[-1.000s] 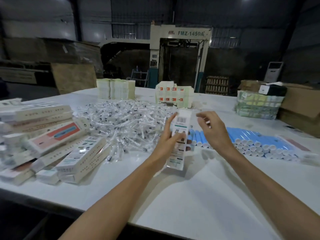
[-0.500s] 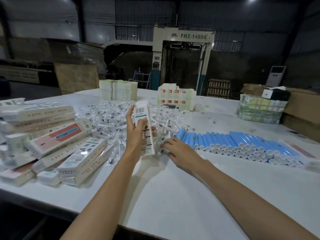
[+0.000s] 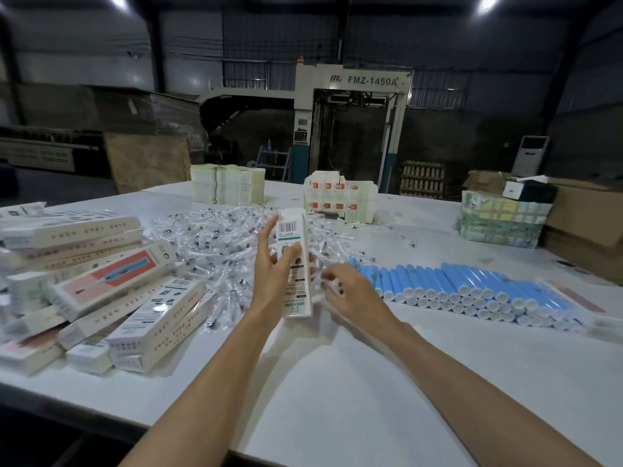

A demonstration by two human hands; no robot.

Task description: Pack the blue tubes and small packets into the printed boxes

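One dim hall (image 3: 101,55) is seen behind a white table (image 3: 337,382), where blue tubes (image 3: 472,288) are laid centre right and small packets (image 3: 215,241) heaped at centre. A printed box (image 3: 292,264) is gripped upright by the left hand (image 3: 269,281); a packet (image 3: 333,283), apparently pinched in the right hand (image 3: 347,293), should be slid in squarely.

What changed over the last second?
The left hand carried the box left, from the blue tubes to over the packet pile. The right hand dropped to the pile and now seems to pinch a packet. Left grip, tubes, stacked boxes unchanged.
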